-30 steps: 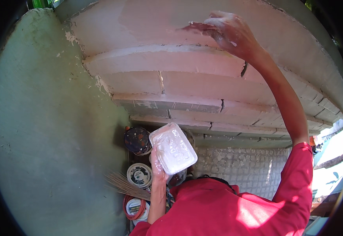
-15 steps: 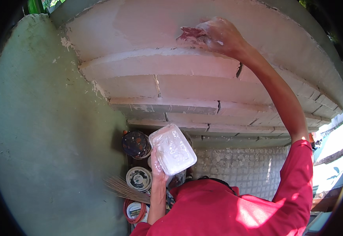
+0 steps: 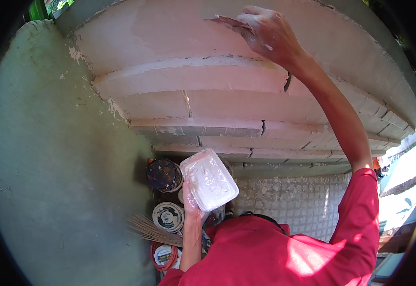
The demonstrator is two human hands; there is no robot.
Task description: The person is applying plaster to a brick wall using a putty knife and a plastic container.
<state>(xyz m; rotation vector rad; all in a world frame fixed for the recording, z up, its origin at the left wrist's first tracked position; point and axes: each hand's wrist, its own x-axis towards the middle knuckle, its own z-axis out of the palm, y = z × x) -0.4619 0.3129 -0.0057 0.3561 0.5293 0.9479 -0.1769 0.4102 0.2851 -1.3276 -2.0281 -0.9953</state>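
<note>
My right hand (image 3: 271,35), smeared with white paste, is closed around a reddish putty knife (image 3: 234,23) high up against the pale pinkish wall (image 3: 179,38). The blade points left and lies at or very close to the wall; whether it touches, I cannot tell. Low in front of me, my left hand (image 3: 192,200) grips a shallow rectangular plastic tub (image 3: 209,180) from its left side and beneath. White putty (image 3: 210,178) coats the inside of the tub, its surface uneven. Most of the left fingers are hidden under the tub.
A green side wall (image 3: 65,157) rises at the left. Beside it stand a paint-spotted dark can (image 3: 162,174), a round-lidded bucket (image 3: 168,217), a stick broom (image 3: 152,229) and a red-rimmed container (image 3: 164,256). Ledges with cracks (image 3: 263,127) cross the front wall. Tiled floor (image 3: 289,195) lies below.
My right hand has moved upward along the wall with the putty knife, whose blade now tilts more up and left. The left hand and tub have hardly moved.
</note>
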